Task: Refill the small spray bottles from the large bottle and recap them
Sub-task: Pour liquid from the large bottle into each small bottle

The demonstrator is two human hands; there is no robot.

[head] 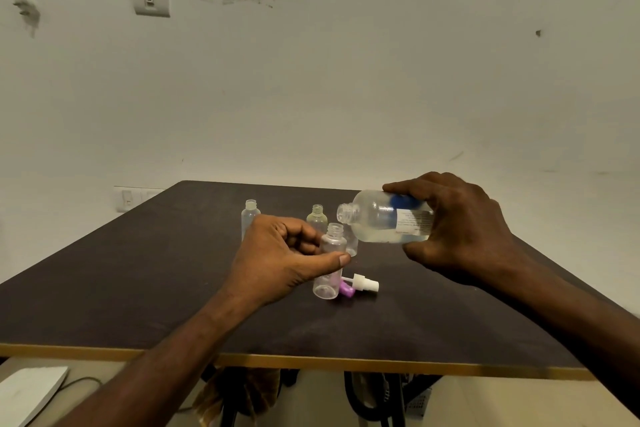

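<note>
Grip matters here: the left hand [280, 260] pinches a small open bottle [329, 262] between thumb and curled fingers, holding it upright with its base low over the dark tabletop [138, 288], apparently to keep the narrow neck steady as a target. Up and to the right of that hold, the right hand [460, 229] wraps its fingers and thumb around the large bottle [384, 217], tipped nearly onto its side with the uncapped mouth aimed left, just above and beside the small bottle's neck. Clear liquid pools along the large bottle's lower side, short of the mouth; no stream shows, so the pour looks about to begin.

Just below the left hand's hold, a white spray cap [363, 282] and a purple cap [346, 289] lie on their sides on the tabletop, close by, likely for quick recapping. Behind the left hand stand three more uncapped bottles: a clear one [250, 215], a yellowish one [317, 217], and a third [351, 243] largely hidden behind the held bottle, presumably waiting their turn.
</note>
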